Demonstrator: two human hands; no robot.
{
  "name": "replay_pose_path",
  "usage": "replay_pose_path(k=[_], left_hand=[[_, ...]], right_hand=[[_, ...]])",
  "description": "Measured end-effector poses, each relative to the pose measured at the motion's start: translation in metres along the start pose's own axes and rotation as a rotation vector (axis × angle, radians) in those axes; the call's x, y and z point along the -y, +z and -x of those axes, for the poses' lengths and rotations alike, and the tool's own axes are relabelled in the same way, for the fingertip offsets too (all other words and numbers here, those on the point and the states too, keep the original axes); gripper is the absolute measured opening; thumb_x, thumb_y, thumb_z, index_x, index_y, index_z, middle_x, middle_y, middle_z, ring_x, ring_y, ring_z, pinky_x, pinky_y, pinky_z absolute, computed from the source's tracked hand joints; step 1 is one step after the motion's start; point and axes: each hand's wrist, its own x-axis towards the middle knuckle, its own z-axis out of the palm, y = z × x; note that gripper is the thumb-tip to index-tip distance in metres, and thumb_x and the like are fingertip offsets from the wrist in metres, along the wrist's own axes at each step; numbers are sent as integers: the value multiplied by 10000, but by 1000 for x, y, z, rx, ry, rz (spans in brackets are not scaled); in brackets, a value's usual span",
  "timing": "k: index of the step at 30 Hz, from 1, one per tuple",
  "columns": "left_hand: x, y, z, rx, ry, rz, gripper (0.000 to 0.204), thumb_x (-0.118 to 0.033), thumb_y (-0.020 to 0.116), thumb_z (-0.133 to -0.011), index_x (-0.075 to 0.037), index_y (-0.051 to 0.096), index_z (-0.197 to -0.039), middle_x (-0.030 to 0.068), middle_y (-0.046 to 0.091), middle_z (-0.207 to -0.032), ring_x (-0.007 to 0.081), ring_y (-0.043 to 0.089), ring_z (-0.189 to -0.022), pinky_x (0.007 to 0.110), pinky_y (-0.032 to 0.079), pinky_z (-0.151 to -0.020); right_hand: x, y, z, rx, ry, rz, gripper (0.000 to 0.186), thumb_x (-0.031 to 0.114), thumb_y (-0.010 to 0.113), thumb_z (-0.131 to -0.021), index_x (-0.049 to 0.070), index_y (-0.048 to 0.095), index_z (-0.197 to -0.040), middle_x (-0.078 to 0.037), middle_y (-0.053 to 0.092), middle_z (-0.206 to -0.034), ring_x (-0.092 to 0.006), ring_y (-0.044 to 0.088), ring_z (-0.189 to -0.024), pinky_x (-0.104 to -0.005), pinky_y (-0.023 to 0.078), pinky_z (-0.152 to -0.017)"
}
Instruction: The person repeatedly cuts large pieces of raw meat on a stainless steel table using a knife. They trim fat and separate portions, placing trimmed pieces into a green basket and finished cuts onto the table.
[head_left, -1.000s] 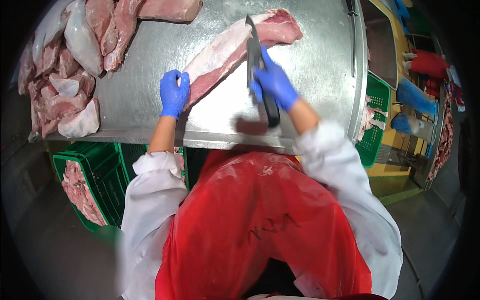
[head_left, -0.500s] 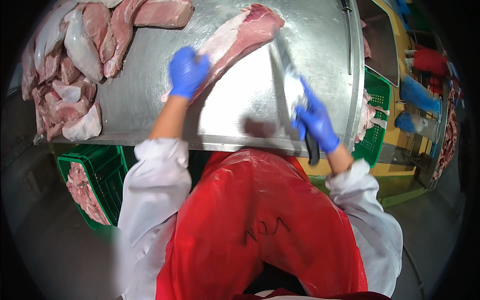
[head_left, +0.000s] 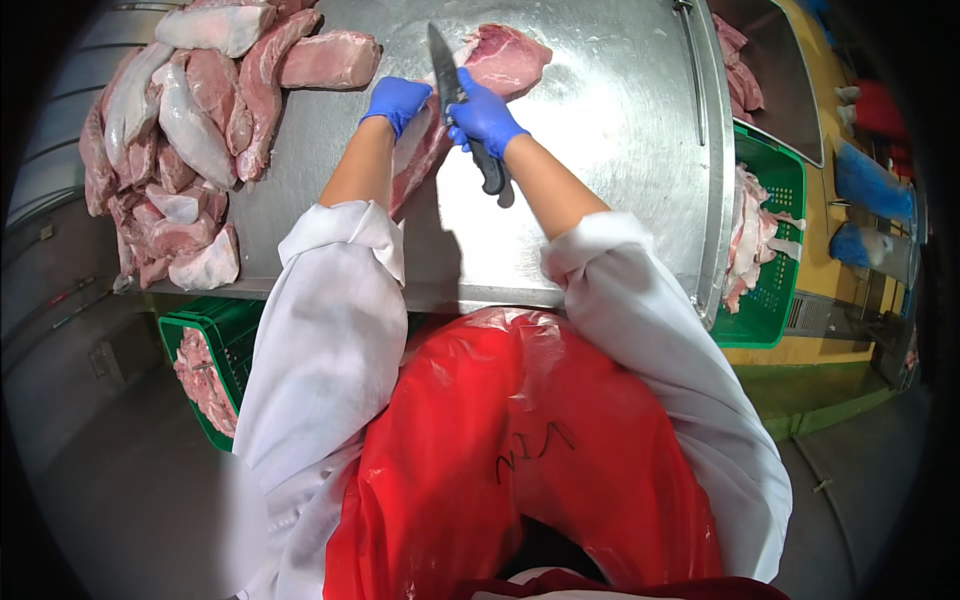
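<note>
A long piece of raw meat [head_left: 510, 62], pink with a pale fatty side, lies slanted across the metal table. My left hand [head_left: 398, 103], in a blue glove, is closed at the meat's left edge with its fingers curled. In my gloved right hand [head_left: 485, 118] is a knife [head_left: 441, 62], held by its black handle. Its blade points away from me and a little left, over the meat beside my left hand. Both hands and the blade cover the meat's middle; whether the blade touches it I cannot tell.
Several meat pieces [head_left: 195, 110] are heaped at the table's left. Green crates with meat stand below left [head_left: 208, 318] and at the right [head_left: 780, 215]. A metal tray [head_left: 790, 100] holds more meat. A thin rod [head_left: 692, 75] lies along the table's [head_left: 610, 190] right edge.
My right hand has swung left and away from me, bringing the knife from the table's right side over the meat. My left hand has moved farther up along the piece.
</note>
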Motion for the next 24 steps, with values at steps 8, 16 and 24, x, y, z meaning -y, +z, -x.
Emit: replay_pose_path(k=[8,16,24], left_hand=[[4,7,20,-77,46,-193,282,-336,548,-853,-153,762,-863,192,716,-931,364,687,-882,426,527,-790],[21,-5,36,-218,-31,121,285,-290,587,-806,-55,746,-780,155,724,-782,279,702,-760,374,529,-728],[-10,-38,49,-200,-211,635,231,-205,609,-794,-11,713,-725,80,674,-695,159,615,-642,306,472,-613]], right_hand=[[0,5,46,181,-29,289,806,40,486,-915,113,62,-1597,-132,609,-747,-192,601,-531,-342,495,-444],[-18,18,89,246,-49,421,759,127,463,-949,143,75,-1601,-186,649,-833,-230,649,-627,-358,548,-567],[4,47,50,196,-52,460,766,70,420,-902,22,63,-1578,-289,669,-881,-319,675,-621,-415,556,-605]])
